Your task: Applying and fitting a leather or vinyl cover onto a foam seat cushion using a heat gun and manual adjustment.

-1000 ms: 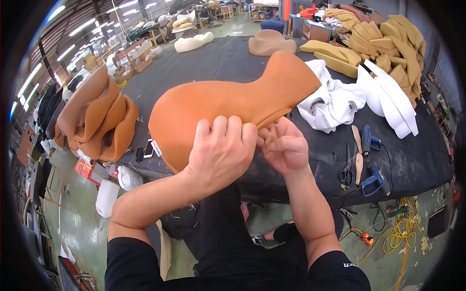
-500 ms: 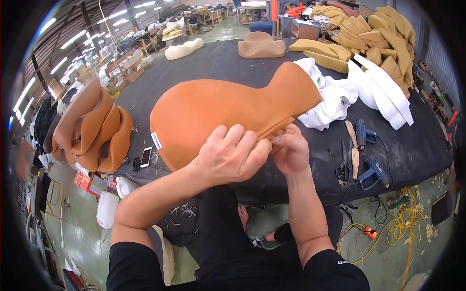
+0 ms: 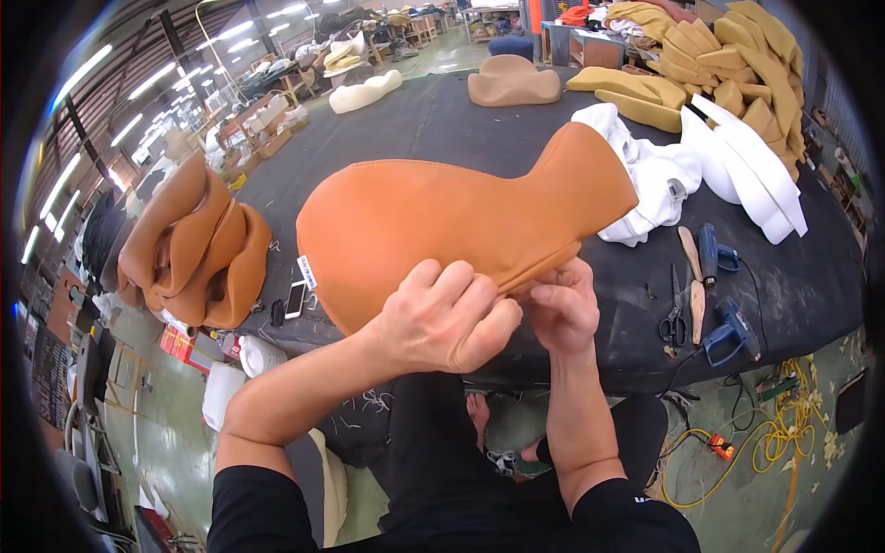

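A rounded orange-brown leather cushion cover point(image 3: 433, 217), broad at its left and narrowing to a flared right end, is held up above the table. Along its near edge runs a folded seam. My left hand point(image 3: 452, 318) is closed on that edge with curled fingers, its knuckles facing up. Just to the right, my right hand point(image 3: 564, 304) pinches the seam between thumb and fingers. What lies between the fingertips is partly hidden. A small white label point(image 3: 306, 271) sticks out from the cover's left edge.
On the black-covered table point(image 3: 406, 129), several brown covered cushions point(image 3: 198, 244) are stacked left, beside a phone point(image 3: 295, 300). White cloth point(image 3: 659, 180), scissors point(image 3: 673, 323) and two blue heat guns point(image 3: 733, 332) lie right. Yellow foam pieces point(image 3: 728, 74) are piled far right; a yellow cable point(image 3: 784, 433) crosses the floor.
The view has shifted slightly. My left hand has moved a little down toward me, its thumb now farther from my right thumb. Both hands stay on the cover's near edge.
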### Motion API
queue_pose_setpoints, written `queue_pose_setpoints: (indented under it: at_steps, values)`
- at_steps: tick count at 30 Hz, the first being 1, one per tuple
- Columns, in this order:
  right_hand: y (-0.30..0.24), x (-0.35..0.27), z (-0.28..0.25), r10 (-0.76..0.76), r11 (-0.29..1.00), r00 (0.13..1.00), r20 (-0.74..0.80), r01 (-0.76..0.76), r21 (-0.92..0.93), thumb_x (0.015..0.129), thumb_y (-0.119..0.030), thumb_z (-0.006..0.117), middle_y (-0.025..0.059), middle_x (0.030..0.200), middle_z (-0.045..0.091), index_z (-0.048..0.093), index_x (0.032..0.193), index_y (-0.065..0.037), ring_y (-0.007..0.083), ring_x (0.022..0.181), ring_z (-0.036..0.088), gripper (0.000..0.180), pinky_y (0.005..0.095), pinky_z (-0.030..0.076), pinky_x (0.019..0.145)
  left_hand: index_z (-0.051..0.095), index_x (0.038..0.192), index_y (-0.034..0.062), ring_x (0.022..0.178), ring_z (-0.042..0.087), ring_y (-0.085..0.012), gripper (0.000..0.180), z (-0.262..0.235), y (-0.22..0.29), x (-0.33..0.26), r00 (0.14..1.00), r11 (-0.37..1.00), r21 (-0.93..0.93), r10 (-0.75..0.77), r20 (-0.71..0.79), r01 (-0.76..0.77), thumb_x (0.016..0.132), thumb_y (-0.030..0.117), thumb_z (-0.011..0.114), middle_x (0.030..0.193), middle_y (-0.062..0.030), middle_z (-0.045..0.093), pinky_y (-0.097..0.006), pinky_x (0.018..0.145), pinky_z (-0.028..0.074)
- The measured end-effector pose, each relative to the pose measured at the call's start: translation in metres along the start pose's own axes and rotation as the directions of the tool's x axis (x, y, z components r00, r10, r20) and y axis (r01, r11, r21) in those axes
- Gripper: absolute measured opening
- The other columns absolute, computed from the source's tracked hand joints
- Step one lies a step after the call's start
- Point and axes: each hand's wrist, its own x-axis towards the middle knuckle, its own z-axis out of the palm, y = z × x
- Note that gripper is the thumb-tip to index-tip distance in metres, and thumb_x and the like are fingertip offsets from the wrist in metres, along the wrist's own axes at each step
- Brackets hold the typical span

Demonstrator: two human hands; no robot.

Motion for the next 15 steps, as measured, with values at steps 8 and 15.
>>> queue_pose_setpoints:
  at_steps: [8, 15]
  values:
    - [0.006, -0.004, -0.001, -0.012, 0.999, 0.998, -0.069, 0.009, -0.037, 0.082, -0.007, 0.059, 0.0118, 0.073, 0.066, 0.065, 0.111, 0.014, 0.0128, 0.048, 0.052, 0.037, 0.0271, 0.047, 0.049, 0.046, 0.098, 0.0116, 0.056, 0.043, -0.0137, 0.033, -0.012, 0.003, -0.001, 0.995, 0.996, -0.041, 0.078, 0.070, -0.075, 0.078, 0.011, 0.072, 0.066, 0.0013, 0.048, -0.030, 0.053, 0.025]
    - [-0.015, -0.013, -0.005, 0.094, 0.985, 0.996, 0.006, -0.092, -0.146, 0.080, -0.016, 0.070, 0.0055, 0.063, 0.060, 0.065, 0.108, 0.014, 0.0081, 0.043, 0.045, 0.041, 0.0253, 0.045, 0.048, 0.048, 0.099, 0.0121, 0.060, 0.047, -0.0134, 0.034, -0.012, 0.016, -0.004, 0.994, 0.989, -0.126, 0.081, 0.068, -0.072, 0.073, 0.019, 0.070, 0.073, 0.0000, 0.056, -0.030, 0.054, 0.026]
